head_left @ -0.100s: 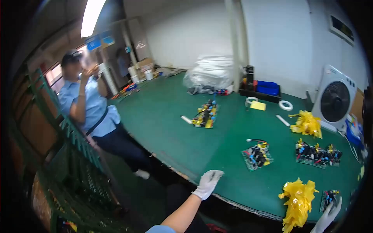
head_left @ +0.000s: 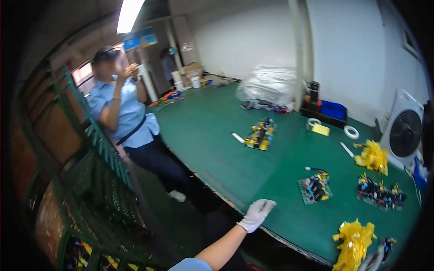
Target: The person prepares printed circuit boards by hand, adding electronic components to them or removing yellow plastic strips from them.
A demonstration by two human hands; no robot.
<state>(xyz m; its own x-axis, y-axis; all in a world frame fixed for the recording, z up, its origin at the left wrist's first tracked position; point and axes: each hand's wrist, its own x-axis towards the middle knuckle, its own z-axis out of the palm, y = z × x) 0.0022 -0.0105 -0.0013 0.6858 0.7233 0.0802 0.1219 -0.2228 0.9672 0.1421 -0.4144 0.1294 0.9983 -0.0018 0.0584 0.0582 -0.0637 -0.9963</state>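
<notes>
My left hand [head_left: 258,214], in a white glove, is over the table's near edge with its fingers stretched out and nothing visible in them. At the lower right, my gloved right hand [head_left: 372,261] is closed on the side of a small circuit board [head_left: 387,247], which looks tilted; blur and the picture's rim hide part of the grip. Just left of it lies a crumpled bundle of yellow tape [head_left: 353,244]. Between my hands, farther in, sits a circuit board with wires [head_left: 315,189]. A longer populated board [head_left: 380,193] lies to its right.
Another board [head_left: 261,134] lies mid-table on the green top [head_left: 203,131]. Farther back are plastic-wrapped white sheets [head_left: 269,86], a black tray [head_left: 323,114], a tape roll [head_left: 351,132], more yellow tape [head_left: 372,156] and a fan [head_left: 402,133]. A person [head_left: 122,108] stands left beside a green metal rack [head_left: 106,156].
The view has swung left, so the scene sits farther right. The small board by my right hand now looks more tilted. My left hand stays by the table edge.
</notes>
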